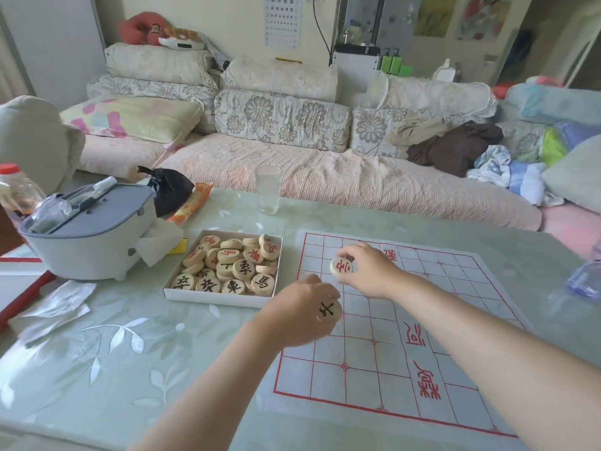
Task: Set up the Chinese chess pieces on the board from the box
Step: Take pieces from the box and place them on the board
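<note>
2 held, the rest boxed

1. left hand (299, 312): fingers curled round a black-marked piece (329, 312), over the left edge of the board (390, 353).
2. right hand (367, 271): fingertips pinching a red-marked piece (341, 265), tilted, above the board's far-left corner.
3. box (224, 298): open, just left of the board, apart from it, heaped with loose pieces (244, 268) in red and black.

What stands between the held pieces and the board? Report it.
Nothing visible does. The left hand holds a black-marked piece and the right hand a red-marked piece, both over the board, and its visible squares carry no other pieces.
</note>
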The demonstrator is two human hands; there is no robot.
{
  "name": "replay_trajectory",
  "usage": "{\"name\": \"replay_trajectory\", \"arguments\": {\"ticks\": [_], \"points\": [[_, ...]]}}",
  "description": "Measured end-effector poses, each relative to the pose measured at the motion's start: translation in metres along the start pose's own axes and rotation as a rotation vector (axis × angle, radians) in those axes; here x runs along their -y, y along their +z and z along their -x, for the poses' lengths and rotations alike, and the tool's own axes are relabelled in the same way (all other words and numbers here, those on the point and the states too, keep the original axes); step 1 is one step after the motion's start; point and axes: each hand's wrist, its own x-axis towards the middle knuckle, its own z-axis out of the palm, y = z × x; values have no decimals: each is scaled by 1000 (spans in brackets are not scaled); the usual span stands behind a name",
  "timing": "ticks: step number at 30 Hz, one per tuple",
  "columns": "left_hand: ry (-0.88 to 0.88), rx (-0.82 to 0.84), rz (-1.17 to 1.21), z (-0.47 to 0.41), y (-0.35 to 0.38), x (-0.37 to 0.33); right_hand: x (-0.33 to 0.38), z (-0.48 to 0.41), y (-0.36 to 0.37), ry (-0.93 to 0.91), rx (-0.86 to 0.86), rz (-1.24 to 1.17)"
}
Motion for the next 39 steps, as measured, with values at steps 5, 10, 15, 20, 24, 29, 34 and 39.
{"name": "replay_trajectory", "arguments": {"ticks": [5,10,15,20,24,29,34,39], "points": [[80,126,-252,-7,23,-3,1,-15,17,-29,57,5],[24,134,-178,-14,1,10,9,-30,34,-69,92,-1],[-158,-81,-285,-13,-29,41,15,-40,45,-111,144,30],[-183,-41,-426,-8,-22,43,25,-45,52,-154,154,71],[-181,-9,-449,-7,-14,47,30,-43,58,-210,156,55],[-194,-8,-466,-7,-13,48,23,-37,52,-191,157,4],[-176,-98,-435,-17,-12,33,2,-1,25,-159,96,-27],[-59,26,-340,-19,7,7,-10,52,21,-128,201,28]]}}
